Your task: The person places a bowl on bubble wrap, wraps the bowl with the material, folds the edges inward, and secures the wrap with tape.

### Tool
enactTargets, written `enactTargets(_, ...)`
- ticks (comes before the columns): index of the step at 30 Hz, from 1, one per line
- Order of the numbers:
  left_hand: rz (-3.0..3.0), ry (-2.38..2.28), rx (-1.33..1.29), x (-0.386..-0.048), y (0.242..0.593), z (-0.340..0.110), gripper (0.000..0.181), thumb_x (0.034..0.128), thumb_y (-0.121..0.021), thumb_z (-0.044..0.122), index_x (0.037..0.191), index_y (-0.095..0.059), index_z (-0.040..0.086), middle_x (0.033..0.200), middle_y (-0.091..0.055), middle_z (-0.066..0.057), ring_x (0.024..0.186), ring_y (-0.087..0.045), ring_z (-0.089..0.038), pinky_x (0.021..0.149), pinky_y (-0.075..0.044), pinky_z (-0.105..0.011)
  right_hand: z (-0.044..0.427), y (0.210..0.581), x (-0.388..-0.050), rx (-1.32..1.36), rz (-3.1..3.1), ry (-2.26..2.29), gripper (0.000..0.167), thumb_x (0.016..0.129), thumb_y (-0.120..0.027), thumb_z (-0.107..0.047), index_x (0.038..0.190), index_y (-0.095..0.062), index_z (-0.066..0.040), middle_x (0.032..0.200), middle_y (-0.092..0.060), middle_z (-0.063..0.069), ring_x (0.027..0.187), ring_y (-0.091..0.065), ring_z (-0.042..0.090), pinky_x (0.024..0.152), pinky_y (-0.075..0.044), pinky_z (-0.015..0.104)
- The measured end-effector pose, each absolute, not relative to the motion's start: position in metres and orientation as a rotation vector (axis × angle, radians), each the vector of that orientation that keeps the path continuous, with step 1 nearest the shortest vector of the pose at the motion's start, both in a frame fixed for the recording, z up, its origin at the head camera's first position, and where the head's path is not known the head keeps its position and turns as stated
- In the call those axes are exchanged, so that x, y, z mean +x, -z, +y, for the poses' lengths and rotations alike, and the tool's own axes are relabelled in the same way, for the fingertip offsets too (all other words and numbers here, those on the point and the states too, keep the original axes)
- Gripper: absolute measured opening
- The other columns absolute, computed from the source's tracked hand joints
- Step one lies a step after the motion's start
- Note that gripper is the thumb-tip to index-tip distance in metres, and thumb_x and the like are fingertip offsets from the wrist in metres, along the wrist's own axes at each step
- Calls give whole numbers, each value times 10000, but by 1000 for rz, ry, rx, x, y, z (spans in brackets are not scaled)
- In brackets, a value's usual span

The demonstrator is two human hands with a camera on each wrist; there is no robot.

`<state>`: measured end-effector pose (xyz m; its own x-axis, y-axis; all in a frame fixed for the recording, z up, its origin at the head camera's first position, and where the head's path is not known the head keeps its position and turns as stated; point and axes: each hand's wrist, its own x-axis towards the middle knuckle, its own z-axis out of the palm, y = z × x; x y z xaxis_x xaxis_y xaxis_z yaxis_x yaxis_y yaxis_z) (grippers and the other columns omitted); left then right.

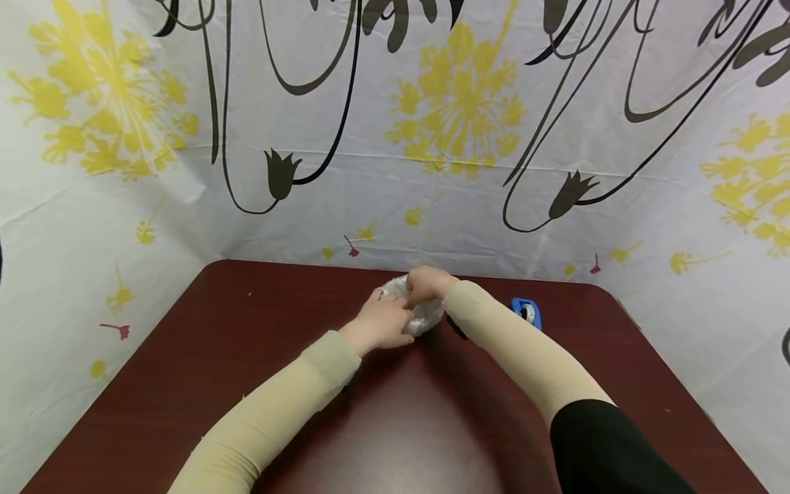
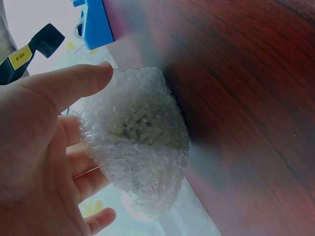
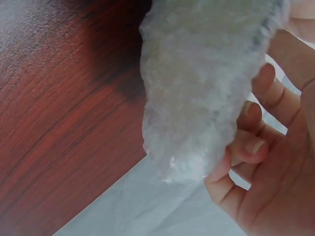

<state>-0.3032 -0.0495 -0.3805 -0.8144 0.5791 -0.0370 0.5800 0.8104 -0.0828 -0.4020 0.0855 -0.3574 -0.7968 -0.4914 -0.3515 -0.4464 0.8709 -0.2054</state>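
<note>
A bundle of bubble wrap [image 1: 426, 317] is between both hands near the table's far edge. Through the clear layers in the left wrist view, a dark-speckled patch shows inside the bubble-wrapped bundle [image 2: 142, 128], but what it is cannot be made out. My left hand [image 1: 384, 319] holds the near left side, its thumb [image 2: 88, 81] along the wrap and the other fingers behind. On the opposite side my right hand [image 1: 427, 285] grips the wrap with bent fingers [image 3: 253, 145]; in the head view part of this hand hides the bundle.
A blue tape dispenser [image 1: 527, 312] stands on the dark red-brown table [image 1: 296, 295], right of the bundle and partly behind the right forearm. A patterned white sheet [image 1: 370, 171] hangs just beyond the table's far edge.
</note>
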Motion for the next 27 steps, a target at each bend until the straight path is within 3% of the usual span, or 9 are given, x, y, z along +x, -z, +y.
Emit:
enactTargets(4, 3009, 133, 971, -303, 379, -50, 305, 917, -634, 466, 1119, -707, 249, 1305, -493, -20, 1223, -465, -213, 1069, -284, -516, 83, 359, -400, -685, 2689, 67, 207, 857, -737, -288, 697, -664, -178, 654, -562, -60, 546, -430, 111, 523, -381, 287)
enactTargets(7, 3028, 131, 984, -304, 380, -50, 288, 907, -645, 471, 1085, -720, 257, 1302, -472, -20, 1216, -463, -207, 1060, -300, -514, 83, 360, -400, -690, 2711, 23, 149, 846, -746, -311, 792, -708, -179, 787, -639, -42, 631, -481, 125, 584, -414, 309)
enactTargets(17, 3055, 161, 1051, -304, 382, -54, 325, 894, -651, 476, 1130, -710, 261, 1283, -577, 37, 1249, -446, -168, 1065, -288, -508, 83, 363, -401, -634, 2709, -4, 398, 856, -719, -315, 568, -469, -200, 522, -322, -57, 473, -260, 109, 470, -279, 278)
enactTargets(27, 3045, 32, 1084, -309, 386, -60, 344, 887, -677, 429, 1160, -678, 219, 1174, -663, 42, 1173, -537, -175, 1074, -315, -477, 84, 356, -401, -610, 2697, 0, 378, 862, -713, -346, 606, -493, -174, 535, -379, -45, 474, -315, 110, 466, -300, 279)
